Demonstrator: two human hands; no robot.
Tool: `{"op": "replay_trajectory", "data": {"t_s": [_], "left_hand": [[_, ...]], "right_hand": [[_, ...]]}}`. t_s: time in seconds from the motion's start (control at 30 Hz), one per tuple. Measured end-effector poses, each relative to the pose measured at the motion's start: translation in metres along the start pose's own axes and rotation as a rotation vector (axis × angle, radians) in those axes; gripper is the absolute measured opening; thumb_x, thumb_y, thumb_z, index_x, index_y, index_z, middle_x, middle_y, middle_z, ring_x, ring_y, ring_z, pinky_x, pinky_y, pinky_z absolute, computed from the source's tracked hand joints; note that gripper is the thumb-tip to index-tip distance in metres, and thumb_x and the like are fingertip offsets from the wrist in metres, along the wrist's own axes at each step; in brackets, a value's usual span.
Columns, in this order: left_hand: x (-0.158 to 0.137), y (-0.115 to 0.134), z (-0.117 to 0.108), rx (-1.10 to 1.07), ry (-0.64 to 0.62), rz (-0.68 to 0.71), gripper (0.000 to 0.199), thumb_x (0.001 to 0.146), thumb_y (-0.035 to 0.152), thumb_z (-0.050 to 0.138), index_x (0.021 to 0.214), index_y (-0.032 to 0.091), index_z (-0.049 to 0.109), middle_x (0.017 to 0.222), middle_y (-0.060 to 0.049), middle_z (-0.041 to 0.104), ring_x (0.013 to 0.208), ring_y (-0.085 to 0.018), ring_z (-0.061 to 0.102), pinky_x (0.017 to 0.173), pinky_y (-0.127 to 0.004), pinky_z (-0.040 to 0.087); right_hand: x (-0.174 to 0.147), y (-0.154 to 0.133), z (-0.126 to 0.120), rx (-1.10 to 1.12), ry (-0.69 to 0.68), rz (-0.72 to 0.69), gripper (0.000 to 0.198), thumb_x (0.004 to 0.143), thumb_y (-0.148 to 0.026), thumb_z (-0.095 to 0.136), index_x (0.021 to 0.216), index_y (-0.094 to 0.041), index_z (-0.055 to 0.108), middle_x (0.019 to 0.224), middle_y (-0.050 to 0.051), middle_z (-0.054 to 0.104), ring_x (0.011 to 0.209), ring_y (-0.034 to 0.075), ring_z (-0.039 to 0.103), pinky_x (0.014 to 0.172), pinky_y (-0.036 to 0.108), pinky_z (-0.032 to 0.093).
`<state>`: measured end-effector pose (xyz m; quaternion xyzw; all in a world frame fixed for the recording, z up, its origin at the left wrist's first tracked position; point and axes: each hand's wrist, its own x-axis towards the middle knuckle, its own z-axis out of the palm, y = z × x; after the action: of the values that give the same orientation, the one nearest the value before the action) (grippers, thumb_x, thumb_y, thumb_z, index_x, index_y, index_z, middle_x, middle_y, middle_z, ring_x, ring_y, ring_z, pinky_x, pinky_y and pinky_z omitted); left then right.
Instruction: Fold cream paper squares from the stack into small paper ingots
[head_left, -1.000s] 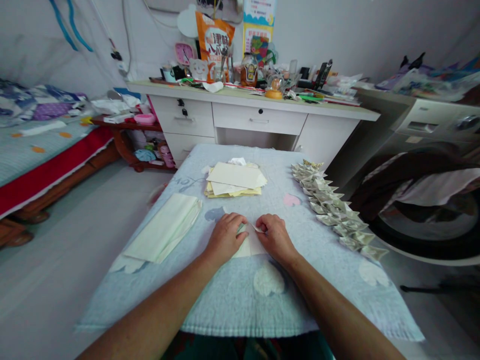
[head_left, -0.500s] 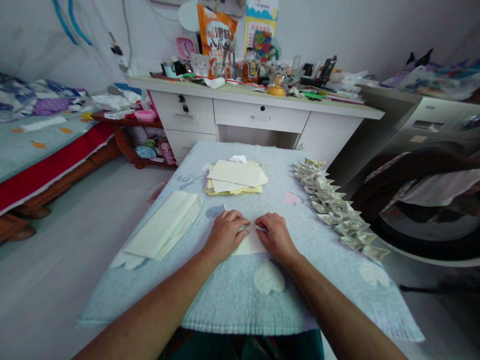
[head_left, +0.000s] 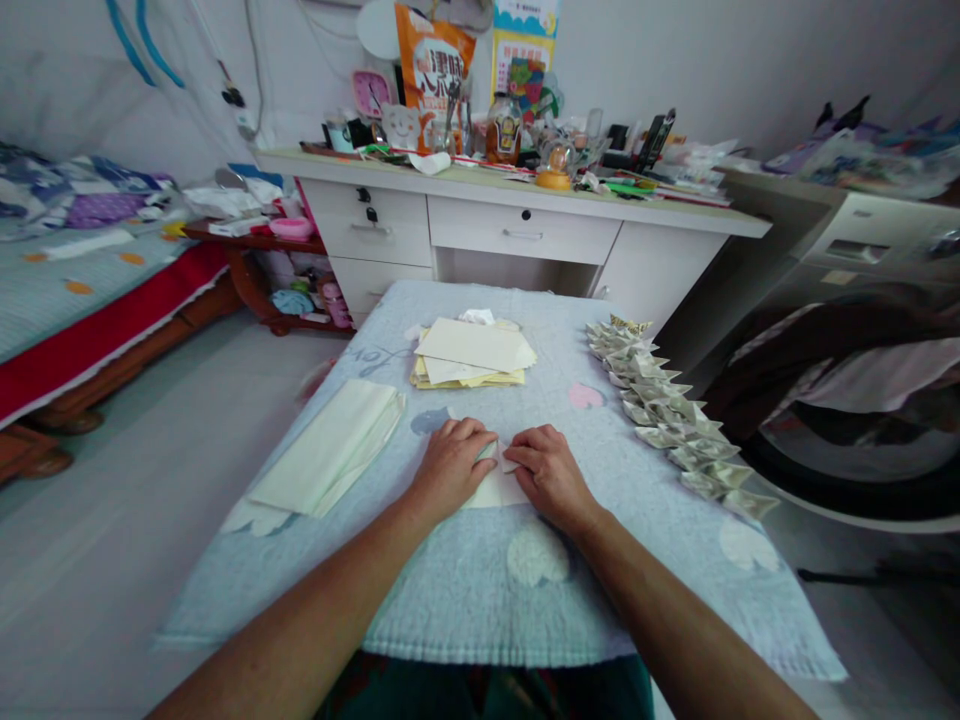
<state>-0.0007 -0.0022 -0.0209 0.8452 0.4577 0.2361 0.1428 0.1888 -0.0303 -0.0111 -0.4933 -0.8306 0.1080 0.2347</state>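
A small pale sheet of paper (head_left: pixel 495 490) lies flat on the cloth-covered table in front of me, with its far corners folded inward. My left hand (head_left: pixel 452 462) rests on its left part, fingers curled and thumb pressed against the folded corner. On the other side, my right hand (head_left: pixel 551 468) holds the right corner flap down near the middle crease, its fingers bent over the paper. Parts of the sheet are hidden under both hands. Just beyond them sits a stack of cream and yellow paper sheets (head_left: pixel 476 345).
Folded pale green paper (head_left: pixel 330 450) lies at the left. A long row of folded paper pieces (head_left: pixel 667 410) runs down the right side of the blue patterned cloth (head_left: pixel 480 590). Behind stands a cluttered white desk (head_left: pixel 382 225); a washing machine (head_left: pixel 862 240) is at the right.
My right hand's fingers have moved slightly left, bringing the right corner flap down toward the middle of the sheet. My left hand has stayed almost still.
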Motion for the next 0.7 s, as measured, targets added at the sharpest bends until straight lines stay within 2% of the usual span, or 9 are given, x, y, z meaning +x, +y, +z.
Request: {"op": "replay_trajectory", "data": {"t_s": [0.27,0.47,0.7], "left_hand": [[0.0,0.0007,-0.0039,-0.001,-0.037,0.007,0.033,0.08,0.023,0.064,0.113,0.024,0.064,0.109,-0.005,0.06,0.102,-0.023,0.05,0.09,-0.038,0.041],[0.0002,-0.0002,-0.0057,0.019,-0.081,0.017,0.034,0.082,0.024,0.062,0.116,0.024,0.062,0.113,-0.004,0.059,0.104,-0.023,0.049,0.092,-0.038,0.039],[0.0007,0.0004,-0.0065,0.037,-0.096,0.021,0.035,0.082,0.024,0.062,0.117,0.024,0.062,0.113,-0.004,0.059,0.103,-0.023,0.048,0.092,-0.038,0.04]], "right_hand": [[-0.001,-0.0008,-0.0027,-0.026,-0.026,-0.044,0.028,0.081,-0.007,0.056,0.099,-0.022,0.072,0.102,0.006,0.064,0.095,0.021,0.049,0.087,0.036,0.04],[-0.002,0.005,-0.0003,-0.05,0.002,-0.133,0.034,0.079,-0.004,0.057,0.104,-0.023,0.071,0.102,0.006,0.064,0.091,0.021,0.049,0.083,0.035,0.041],[-0.004,0.0076,-0.0006,-0.073,-0.01,-0.158,0.034,0.081,-0.006,0.056,0.106,-0.024,0.07,0.104,0.007,0.062,0.093,0.021,0.048,0.085,0.036,0.041]]}}
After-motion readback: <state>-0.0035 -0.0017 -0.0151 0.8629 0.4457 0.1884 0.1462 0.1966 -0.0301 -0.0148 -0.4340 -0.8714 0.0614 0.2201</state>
